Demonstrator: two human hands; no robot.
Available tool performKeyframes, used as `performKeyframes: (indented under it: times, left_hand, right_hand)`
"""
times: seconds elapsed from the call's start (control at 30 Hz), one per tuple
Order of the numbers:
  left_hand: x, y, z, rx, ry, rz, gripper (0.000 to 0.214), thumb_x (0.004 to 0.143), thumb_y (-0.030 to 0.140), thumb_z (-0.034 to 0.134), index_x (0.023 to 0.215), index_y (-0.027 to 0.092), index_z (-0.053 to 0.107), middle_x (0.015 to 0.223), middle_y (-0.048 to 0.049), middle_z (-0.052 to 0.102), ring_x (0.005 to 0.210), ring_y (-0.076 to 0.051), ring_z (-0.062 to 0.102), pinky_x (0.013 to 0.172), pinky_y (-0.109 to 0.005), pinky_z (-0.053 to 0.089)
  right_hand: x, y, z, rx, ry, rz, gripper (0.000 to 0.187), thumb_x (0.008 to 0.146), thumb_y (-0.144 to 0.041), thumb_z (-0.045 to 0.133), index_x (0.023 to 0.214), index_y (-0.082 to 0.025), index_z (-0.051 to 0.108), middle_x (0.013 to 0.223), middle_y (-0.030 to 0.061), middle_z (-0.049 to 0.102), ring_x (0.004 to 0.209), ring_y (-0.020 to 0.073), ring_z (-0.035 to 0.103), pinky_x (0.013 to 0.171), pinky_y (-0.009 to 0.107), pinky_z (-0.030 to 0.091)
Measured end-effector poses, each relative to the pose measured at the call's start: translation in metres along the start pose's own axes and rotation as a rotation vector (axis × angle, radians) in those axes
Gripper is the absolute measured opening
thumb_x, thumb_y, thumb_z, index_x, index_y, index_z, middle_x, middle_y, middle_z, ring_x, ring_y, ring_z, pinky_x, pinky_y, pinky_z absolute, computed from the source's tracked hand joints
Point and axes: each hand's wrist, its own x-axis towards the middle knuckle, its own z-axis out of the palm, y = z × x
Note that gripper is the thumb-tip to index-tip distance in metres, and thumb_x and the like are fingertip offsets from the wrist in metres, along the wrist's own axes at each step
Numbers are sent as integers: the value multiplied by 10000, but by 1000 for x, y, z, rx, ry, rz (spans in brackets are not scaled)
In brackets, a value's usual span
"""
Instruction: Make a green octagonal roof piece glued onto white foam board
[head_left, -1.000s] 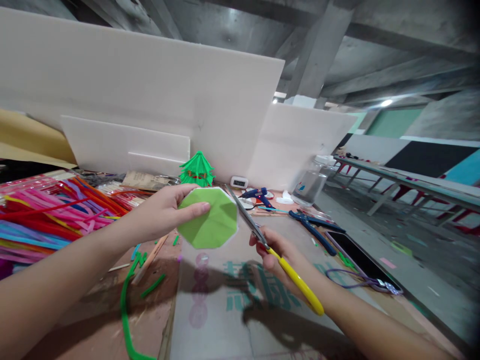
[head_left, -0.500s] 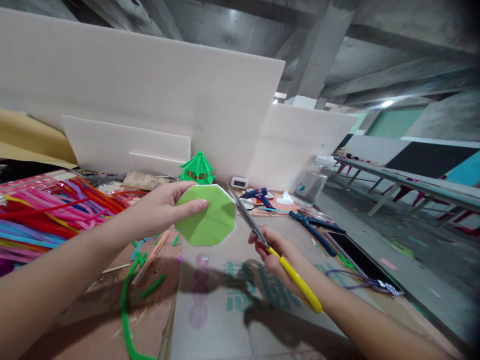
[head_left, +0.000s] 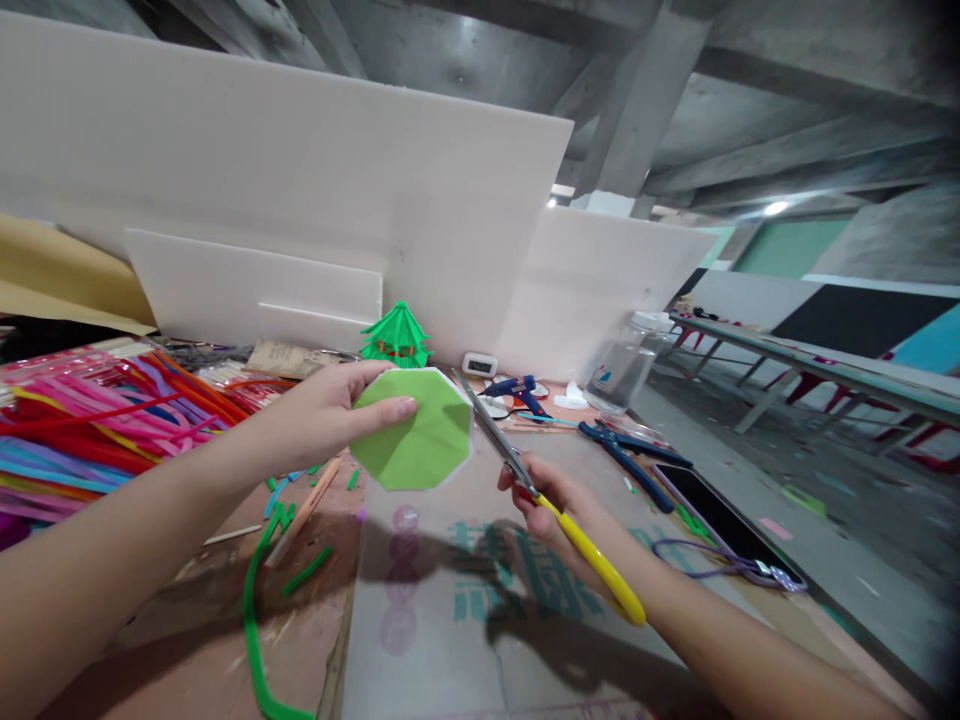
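My left hand (head_left: 364,405) pinches the left side of a light green octagonal piece of paper (head_left: 427,440), thumb on its face, fingers hidden behind. A thin white border shows around the green. In my right hand (head_left: 551,505) are scissors (head_left: 585,555) with yellow handles, held around the pivot. Their metal blades point up and left, close to the right edge of the octagon; whether they touch it I cannot tell. Both hands are raised above a cardboard sheet (head_left: 420,670) with printed characters.
Bundles of coloured pipe cleaners (head_left: 112,430) lie at left. Behind the octagon stands a green fuzzy roof-shaped model (head_left: 397,335). Farther right are a small digital timer (head_left: 480,364), a glue gun (head_left: 521,392), a clear bottle (head_left: 622,365), blue-handled pliers (head_left: 634,465) and a phone (head_left: 727,520). White boards (head_left: 300,170) rise behind.
Almost nothing differs. The view has shifted very slightly, while both hands keep their hold on the paper octagon and the scissors.
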Motion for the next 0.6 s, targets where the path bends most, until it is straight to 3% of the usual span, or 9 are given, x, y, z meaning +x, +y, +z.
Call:
performKeyframes:
  times: [0.6]
  left_hand:
    - [0,0,-1,12,-8,-33,326,841,500,708,1039,242,698,937,-6,775,815,-204,743,631,-234,591]
  right_hand:
    - [1,6,-3,-77,52,6,707,729,-858,549,950,-187,582,693,-37,425,609,131,346,544,259,262]
